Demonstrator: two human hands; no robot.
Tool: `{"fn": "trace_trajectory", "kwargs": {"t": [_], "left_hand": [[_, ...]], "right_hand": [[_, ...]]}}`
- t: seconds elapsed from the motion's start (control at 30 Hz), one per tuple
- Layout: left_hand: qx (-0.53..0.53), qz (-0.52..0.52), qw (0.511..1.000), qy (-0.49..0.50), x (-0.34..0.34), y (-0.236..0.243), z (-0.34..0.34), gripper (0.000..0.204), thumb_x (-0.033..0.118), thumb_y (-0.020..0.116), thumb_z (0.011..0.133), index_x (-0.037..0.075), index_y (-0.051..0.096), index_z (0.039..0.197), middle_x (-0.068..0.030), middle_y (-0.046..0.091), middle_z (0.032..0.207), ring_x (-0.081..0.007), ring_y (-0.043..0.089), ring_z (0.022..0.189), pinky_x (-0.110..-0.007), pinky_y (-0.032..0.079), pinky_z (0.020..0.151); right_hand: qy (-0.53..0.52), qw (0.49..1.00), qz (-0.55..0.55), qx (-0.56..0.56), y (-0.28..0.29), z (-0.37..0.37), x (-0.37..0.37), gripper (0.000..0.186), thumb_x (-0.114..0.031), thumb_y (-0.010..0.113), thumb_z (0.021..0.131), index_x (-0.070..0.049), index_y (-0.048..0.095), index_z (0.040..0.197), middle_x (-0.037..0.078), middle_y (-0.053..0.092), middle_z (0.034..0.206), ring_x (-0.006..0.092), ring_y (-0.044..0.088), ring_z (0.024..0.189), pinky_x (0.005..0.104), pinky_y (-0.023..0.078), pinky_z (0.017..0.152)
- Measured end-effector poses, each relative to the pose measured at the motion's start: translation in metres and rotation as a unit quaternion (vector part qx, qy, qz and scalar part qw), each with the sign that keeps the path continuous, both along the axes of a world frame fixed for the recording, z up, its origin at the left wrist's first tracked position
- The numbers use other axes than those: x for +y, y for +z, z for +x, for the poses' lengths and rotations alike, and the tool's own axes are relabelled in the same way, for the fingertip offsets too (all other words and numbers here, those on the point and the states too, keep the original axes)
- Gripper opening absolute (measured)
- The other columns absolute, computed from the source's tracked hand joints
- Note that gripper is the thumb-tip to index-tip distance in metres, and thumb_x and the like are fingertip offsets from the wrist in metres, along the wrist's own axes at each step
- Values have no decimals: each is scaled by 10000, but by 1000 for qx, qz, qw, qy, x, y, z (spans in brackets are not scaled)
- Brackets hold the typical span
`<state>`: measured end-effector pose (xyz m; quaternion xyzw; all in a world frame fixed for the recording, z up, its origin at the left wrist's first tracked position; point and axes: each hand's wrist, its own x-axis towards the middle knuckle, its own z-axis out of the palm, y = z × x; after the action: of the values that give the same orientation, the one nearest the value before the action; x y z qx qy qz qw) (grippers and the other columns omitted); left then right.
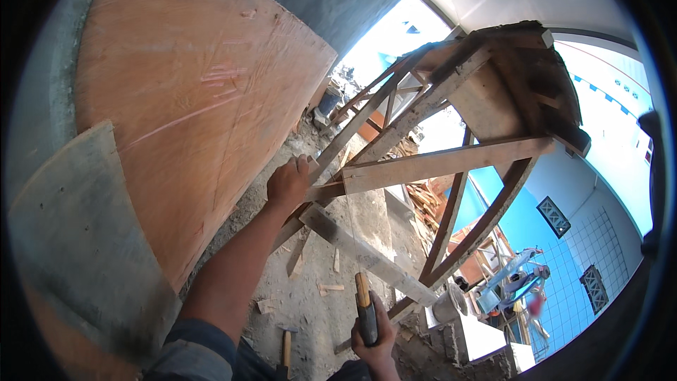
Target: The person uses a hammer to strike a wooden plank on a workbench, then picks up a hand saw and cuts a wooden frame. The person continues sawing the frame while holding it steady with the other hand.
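My left hand [288,182] is closed at the end of a slanted wooden beam [335,147], part of a rough timber frame. Beside that hand several beams meet, among them a wide plank [444,164] running off to the right and a greyish beam [363,252] sloping down to the right. Low in the view, my right hand [375,335] grips a tool handle [364,303] of bare wood with a black sleeve. The tool's working end cannot be made out. On the ground between my arms is a hammer [286,346] with a wooden handle.
A large reddish plywood sheet [190,92] leans on the left, a grey board [77,240] overlapping it. Wood scraps [331,288] litter the dirt floor. A boarded panel [486,102] tops the frame. A bucket [449,303] and parked motorbike [522,286] stand at right.
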<state>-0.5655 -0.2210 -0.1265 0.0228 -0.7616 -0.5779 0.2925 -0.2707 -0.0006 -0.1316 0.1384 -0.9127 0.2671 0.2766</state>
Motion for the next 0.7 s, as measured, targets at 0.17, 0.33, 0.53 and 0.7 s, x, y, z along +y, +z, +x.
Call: {"fn": "trace_trajectory", "kwargs": {"t": [0.17, 0.33, 0.53, 0.7], "left_hand": [[96, -18, 994, -39, -12, 13, 35, 568, 543, 624, 876, 23, 583, 1101, -215, 663, 965, -413, 631, 917, -493, 502, 823], [70, -184, 978, -69, -3, 4, 52, 582, 563, 622, 866, 15, 637, 1061, -194, 603, 1120, -354, 558, 1117, -463, 481, 928], [15, -239, 970, -42, 0, 3, 28, 563, 514, 479, 949, 8, 726, 929, -191, 676, 1015, -361, 580, 1071, -476, 487, 909], [4, -240, 971, -1, 10, 0, 25, 537, 456, 442, 978, 8, 729, 908, -201, 707, 887, -371, 616, 980, -477, 491, 864]], "right_hand": [[0, 999, -22, -23, 8, 0, -2, 668, -7, 654, 758, 8, 476, 1402, 127, 698, 954, 161, 688, 780, 277, 537, 742], [-7, 998, -13, -56, 7, 9, 9, 642, -2, 634, 774, -1, 489, 1400, 106, 689, 967, 111, 658, 798, 257, 513, 757], [28, 998, 51, -39, 3, 90, 45, 747, -51, 669, 735, -30, 436, 1444, 205, 707, 975, 323, 729, 813, 375, 570, 738], [-9, 997, 65, -27, 22, 62, 21, 757, -55, 664, 727, -34, 433, 1447, 216, 702, 983, 331, 727, 820, 390, 571, 742]]}}
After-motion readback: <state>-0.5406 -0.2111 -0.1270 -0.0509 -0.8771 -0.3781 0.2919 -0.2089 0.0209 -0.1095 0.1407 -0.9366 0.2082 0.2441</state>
